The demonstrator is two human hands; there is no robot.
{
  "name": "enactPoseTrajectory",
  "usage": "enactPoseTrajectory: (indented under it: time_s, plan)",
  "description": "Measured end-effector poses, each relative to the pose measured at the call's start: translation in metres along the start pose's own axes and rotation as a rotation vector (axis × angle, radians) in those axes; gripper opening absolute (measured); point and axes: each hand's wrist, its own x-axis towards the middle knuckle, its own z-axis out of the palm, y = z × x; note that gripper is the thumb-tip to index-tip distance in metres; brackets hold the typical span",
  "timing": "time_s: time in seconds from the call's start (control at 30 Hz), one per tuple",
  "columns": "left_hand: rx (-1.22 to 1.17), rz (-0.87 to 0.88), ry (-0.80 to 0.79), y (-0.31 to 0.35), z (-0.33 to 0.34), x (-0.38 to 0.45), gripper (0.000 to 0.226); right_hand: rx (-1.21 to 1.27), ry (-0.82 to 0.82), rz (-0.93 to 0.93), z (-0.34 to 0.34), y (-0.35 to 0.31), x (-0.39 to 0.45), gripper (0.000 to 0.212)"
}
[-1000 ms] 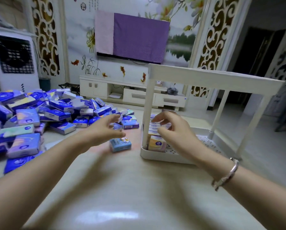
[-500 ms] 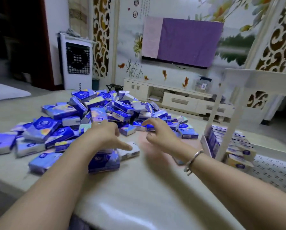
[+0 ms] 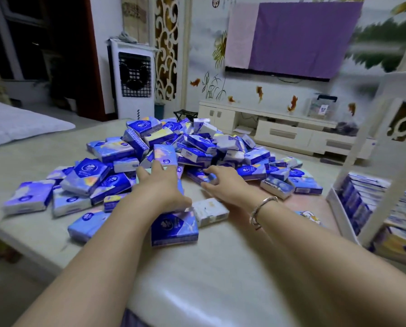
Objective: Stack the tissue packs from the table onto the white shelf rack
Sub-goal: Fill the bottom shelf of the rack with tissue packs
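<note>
A big heap of blue and purple tissue packs [image 3: 197, 147] covers the middle of the table [image 3: 220, 274]. My left hand [image 3: 160, 187] reaches into the heap's near edge, fingers straight and resting on the packs, holding nothing. My right hand [image 3: 224, 182] is beside it, with curled index finger and thumb closing round the end of a dark blue tissue pack [image 3: 198, 175] that lies at the foot of the heap. The white shelf rack [image 3: 383, 175] stands at the right edge, and rows of stacked packs [image 3: 360, 197] sit on its lower tray.
Loose packs lie near my wrists: a dark blue one [image 3: 173, 228] and a white one [image 3: 210, 212]. The table's left edge drops off at the lower left. A white fan unit [image 3: 133, 81] and a TV cabinet [image 3: 279, 131] stand behind the table.
My view swung left from the rack to the heap. Both hands moved forward from the rack area into the heap; the right hand's fingers have closed onto a pack.
</note>
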Motion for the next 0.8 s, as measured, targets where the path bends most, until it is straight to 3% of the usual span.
enactPoseTrajectory:
  time_s: [0.13, 0.23, 0.4, 0.5, 0.7, 0.8]
  plan:
    - [-0.077, 0.005, 0.019, 0.005, 0.0, -0.003, 0.065, 0.005, 0.072, -0.007, -0.008, -0.003, -0.012, 0.031]
    - [-0.249, 0.039, 0.028, 0.01, -0.004, -0.004, 0.063, 0.12, 0.084, 0.029, -0.014, 0.0, -0.022, 0.033]
    - [-1.059, -0.022, -0.04, 0.025, -0.01, -0.003, 0.05, 0.821, 0.1, 0.163, -0.029, -0.003, -0.051, 0.035]
    - [-1.467, -0.069, -0.097, 0.041, -0.004, -0.002, 0.051, 0.996, 0.054, 0.11, -0.034, -0.003, -0.064, 0.021]
    - [-1.543, 0.037, -0.12, 0.061, 0.002, 0.002, 0.047, 1.014, -0.015, 0.058, -0.047, -0.011, -0.065, 0.024]
    - [-1.57, 0.048, -0.123, 0.064, 0.009, 0.011, 0.044, 0.924, 0.043, 0.031, -0.049, -0.004, -0.058, 0.029]
